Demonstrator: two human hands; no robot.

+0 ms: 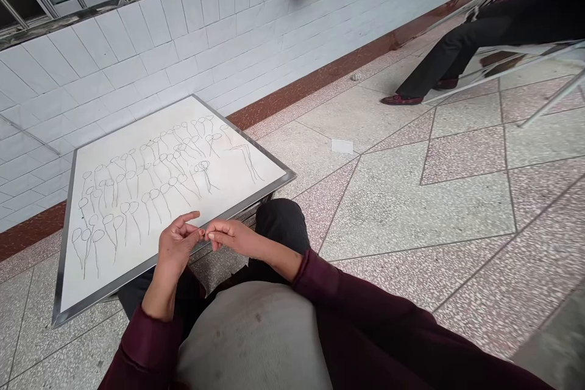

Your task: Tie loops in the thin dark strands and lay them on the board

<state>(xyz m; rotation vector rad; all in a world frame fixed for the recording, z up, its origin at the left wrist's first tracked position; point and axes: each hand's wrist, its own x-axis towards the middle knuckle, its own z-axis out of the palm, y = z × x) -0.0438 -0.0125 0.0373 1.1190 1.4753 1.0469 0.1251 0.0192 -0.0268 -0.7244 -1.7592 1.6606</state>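
The left hand (176,244) and the right hand (231,236) meet fingertip to fingertip at the middle of the near edge of the bench (128,250), a low white top with a metal rim. The left grip has thumb and middle fingers pressed together, with the forefinger stretched out above them. The right grip is curled, its thumb and forefinger pinched tight against the left fingertips. Whatever is held between them is too fine to make out. The left hand overlaps the near rim, while the right sits just off it, above a dark trouser knee (281,219). On the bench, thin stemmed loops (202,166) lie flat in slanting rows from the near-left corner up to the far-right corner, each a small ring with a long tail. The closest of them are near the left hand but apart from it. A scrap of paper (342,146) lies on the tiled floor (411,207) beyond the bench's right corner. Well apart, another person's legs (457,55) stretch out from a metal chair (539,61).
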